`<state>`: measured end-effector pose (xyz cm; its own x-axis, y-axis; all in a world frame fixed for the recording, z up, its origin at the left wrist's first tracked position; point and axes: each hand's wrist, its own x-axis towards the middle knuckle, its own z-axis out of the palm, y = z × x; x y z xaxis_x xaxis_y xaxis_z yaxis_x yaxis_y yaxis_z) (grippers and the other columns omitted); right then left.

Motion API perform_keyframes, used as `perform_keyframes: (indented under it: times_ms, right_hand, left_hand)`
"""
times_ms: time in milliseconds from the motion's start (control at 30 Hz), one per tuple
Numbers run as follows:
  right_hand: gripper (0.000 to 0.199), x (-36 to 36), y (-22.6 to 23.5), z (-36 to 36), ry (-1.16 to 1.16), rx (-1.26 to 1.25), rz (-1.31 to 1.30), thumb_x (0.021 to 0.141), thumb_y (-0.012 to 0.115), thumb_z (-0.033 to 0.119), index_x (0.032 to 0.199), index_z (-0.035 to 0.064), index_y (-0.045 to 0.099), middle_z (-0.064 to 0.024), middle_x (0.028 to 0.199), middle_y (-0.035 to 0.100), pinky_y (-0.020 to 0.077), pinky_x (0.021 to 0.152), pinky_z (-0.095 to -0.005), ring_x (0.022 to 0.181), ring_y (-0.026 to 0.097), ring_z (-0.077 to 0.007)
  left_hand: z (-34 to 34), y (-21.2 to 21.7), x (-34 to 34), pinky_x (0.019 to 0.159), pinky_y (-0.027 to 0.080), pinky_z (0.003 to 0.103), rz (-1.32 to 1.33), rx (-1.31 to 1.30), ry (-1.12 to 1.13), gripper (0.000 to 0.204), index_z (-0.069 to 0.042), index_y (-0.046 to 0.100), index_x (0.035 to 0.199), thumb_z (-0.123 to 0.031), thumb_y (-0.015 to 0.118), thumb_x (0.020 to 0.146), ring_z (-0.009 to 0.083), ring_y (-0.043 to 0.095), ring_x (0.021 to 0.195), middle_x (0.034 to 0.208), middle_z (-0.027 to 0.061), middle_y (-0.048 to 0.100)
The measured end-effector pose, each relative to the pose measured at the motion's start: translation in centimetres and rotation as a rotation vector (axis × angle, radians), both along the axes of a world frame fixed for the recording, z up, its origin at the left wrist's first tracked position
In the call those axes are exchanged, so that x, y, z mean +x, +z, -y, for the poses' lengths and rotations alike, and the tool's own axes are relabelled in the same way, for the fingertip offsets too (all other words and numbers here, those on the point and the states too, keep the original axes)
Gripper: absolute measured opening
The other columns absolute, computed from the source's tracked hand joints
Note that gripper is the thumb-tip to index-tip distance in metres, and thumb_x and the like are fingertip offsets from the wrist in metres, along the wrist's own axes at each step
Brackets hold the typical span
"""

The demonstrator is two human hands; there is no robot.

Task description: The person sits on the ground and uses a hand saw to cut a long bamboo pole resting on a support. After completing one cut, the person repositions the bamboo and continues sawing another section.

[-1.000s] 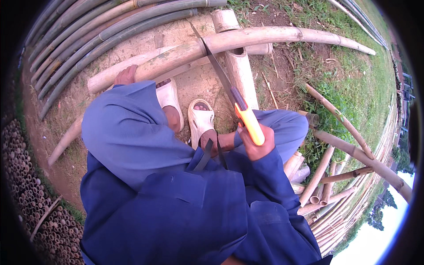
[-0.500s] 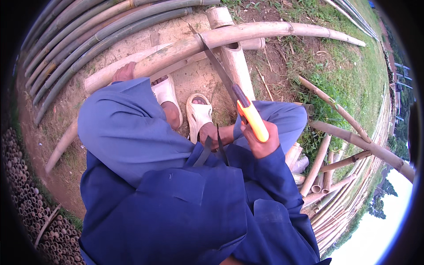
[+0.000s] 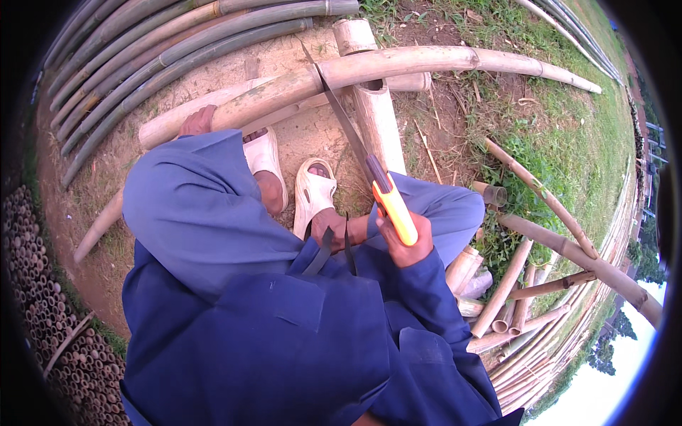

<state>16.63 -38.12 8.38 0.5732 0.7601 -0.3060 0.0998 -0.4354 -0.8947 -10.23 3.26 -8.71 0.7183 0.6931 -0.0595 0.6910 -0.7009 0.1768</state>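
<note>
My right hand [image 3: 408, 243] is closed round the orange and yellow handle of a hand saw [image 3: 349, 130]. The saw's long blade crosses a thick, pale bamboo pole [image 3: 412, 62], its teeth at a cut in the pole's near side wall. To the left, my left hand [image 3: 197, 121] grips the pole beside my knee; some of its fingers are hidden. Under the pole, at a crossing, lies a short upright-pointing bamboo length [image 3: 379, 124] that bears it. My feet in cream sandals [image 3: 315, 190] rest just below the pole.
Several green bamboo poles [image 3: 192, 51] lie side by side at the far left. Cut bamboo pieces [image 3: 506, 291] and a leaning pole [image 3: 590, 259] are to my right, near grass. A stack of small bamboo tubes [image 3: 57, 334] stands at the lower left.
My right hand has drawn the saw back toward me, so less of the blade reaches past the pole. The left hand stays on the pole. The whole view has shifted slightly.
</note>
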Motion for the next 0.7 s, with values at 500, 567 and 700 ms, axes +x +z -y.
perform_keyframes:
  times_ms: [500,567,700]
  right_hand:
    - [0.020,-0.6,0.4,0.9,0.045,-0.036,0.030,0.089,0.070,-0.002,0.109,-0.0034,0.073,-0.0033,0.079,0.069,0.0499,0.068,-0.0248,0.072,0.062,-0.0083]
    - [0.020,-0.8,2.3,2.3,0.026,-0.151,0.039,0.090,0.069,-0.001,0.109,-0.0049,0.072,-0.0023,0.080,0.069,0.0498,0.067,-0.0247,0.071,0.061,-0.0075]
    - [0.012,0.7,-2.3,-2.9,0.043,-0.021,0.024,0.091,0.072,0.006,0.097,-0.0049,0.071,-0.0015,0.068,0.064,0.0452,0.056,-0.0288,0.060,0.054,-0.0081]
  left_hand:
    - [-0.4,-0.9,-0.3,0.089,0.050,0.048,0.025,-0.008,-0.023,0.069,-0.008,0.056,0.124,-0.057,0.074,0.078,0.0382,0.065,0.101,0.109,0.0161,0.066]
    - [-0.6,-1.3,-0.3,0.089,0.050,0.048,0.054,0.005,-0.031,0.070,-0.008,0.056,0.124,-0.057,0.074,0.078,0.0385,0.065,0.101,0.109,0.0164,0.066]
    - [-0.4,-1.4,-0.5,0.090,0.049,0.048,0.083,-0.016,-0.041,0.074,-0.008,0.056,0.126,-0.058,0.076,0.076,0.0399,0.064,0.101,0.110,0.0173,0.066]
